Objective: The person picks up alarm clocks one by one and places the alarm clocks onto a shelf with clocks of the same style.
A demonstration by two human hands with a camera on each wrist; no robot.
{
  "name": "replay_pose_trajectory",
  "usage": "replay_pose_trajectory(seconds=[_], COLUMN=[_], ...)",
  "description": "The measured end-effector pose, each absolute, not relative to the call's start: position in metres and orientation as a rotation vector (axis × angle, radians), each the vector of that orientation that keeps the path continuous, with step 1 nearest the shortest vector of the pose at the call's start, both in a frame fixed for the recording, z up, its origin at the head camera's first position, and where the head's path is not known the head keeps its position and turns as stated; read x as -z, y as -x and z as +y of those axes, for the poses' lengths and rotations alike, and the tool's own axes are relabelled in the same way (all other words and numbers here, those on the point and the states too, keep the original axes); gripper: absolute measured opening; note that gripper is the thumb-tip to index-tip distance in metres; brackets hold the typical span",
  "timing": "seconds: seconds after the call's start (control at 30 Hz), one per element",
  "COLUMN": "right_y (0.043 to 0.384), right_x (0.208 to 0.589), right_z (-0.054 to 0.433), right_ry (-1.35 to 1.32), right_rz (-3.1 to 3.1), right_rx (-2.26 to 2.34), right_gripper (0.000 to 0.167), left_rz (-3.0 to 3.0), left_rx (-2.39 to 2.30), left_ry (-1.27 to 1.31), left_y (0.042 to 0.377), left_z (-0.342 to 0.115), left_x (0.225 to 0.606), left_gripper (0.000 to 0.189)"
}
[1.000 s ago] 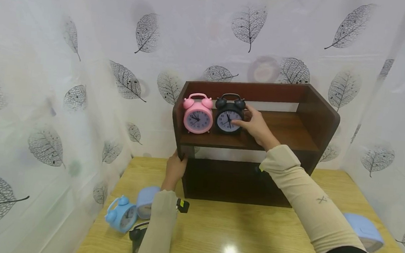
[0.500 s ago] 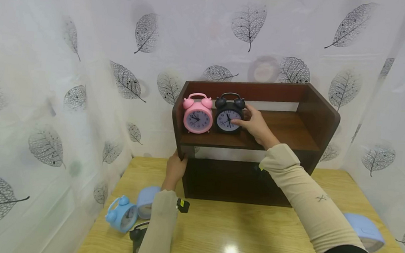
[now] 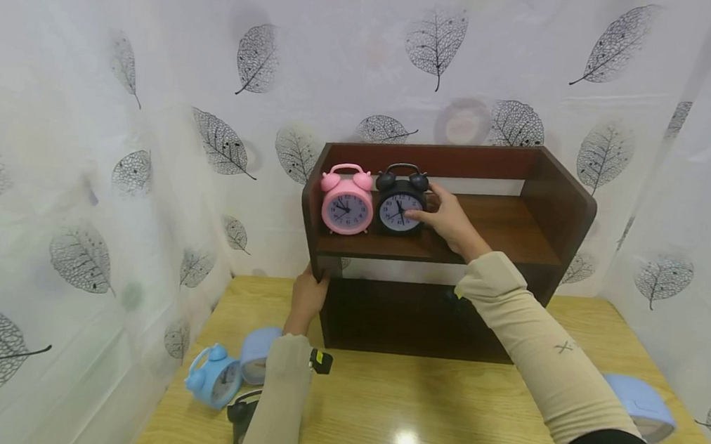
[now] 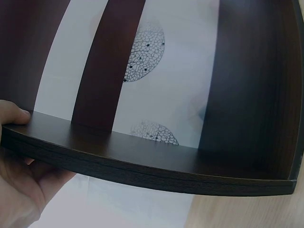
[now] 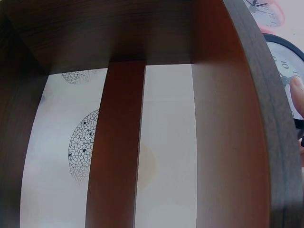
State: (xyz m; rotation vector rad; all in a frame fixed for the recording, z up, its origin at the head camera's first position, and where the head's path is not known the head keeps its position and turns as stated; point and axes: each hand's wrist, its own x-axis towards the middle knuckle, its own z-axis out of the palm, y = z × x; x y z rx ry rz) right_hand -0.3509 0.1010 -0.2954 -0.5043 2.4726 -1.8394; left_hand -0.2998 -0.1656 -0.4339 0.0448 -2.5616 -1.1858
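On the upper board of a dark brown two-tier shelf (image 3: 501,228) stand a pink twin-bell alarm clock (image 3: 346,211) and, just right of it, a black twin-bell alarm clock (image 3: 400,208). My right hand (image 3: 451,220) grips the black clock from its right side, thumb over the dial and fingers behind. At the right edge of the right wrist view, the thumb (image 5: 297,92) shows against that dial. My left hand (image 3: 309,294) holds the shelf's left side panel; in the left wrist view its thumb lies on the inner face and its fingers curl beneath the edge.
Left on the wooden table (image 3: 415,410) are a light blue twin-bell clock (image 3: 213,377), a pale blue rounded clock (image 3: 257,354) and a black clock (image 3: 241,420) partly behind my left sleeve. Another pale blue clock (image 3: 639,405) sits at the right. Leaf-patterned curtains (image 3: 408,57) surround the table.
The black clock has shifted very slightly left toward the pink one, my right hand moving with it. My left hand stays on the side panel.
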Motion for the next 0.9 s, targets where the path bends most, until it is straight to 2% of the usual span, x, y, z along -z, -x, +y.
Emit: replay_pose_trajectory(seconds=[0.37,0.7,0.9], right_y=[0.353,0.349,0.337], right_x=[0.297,0.298,0.297], right_z=[0.101,0.11,0.124], right_ry=[0.508,0.501,0.539], right_rz=[2.497,2.484,2.603], right_rx=[1.825,1.842,1.85], right_gripper=[0.07,0.078,0.073], left_rz=[-2.567,-2.584,-2.583], left_rx=[1.194,1.198,1.182], left_ry=[-0.049,-0.041,-0.028], left_y=[0.3,0.301,0.302], left_z=[-0.167,-0.167,-0.167], left_x=[0.434,0.434,0.433], left_gripper=[0.043,0.045,0.044])
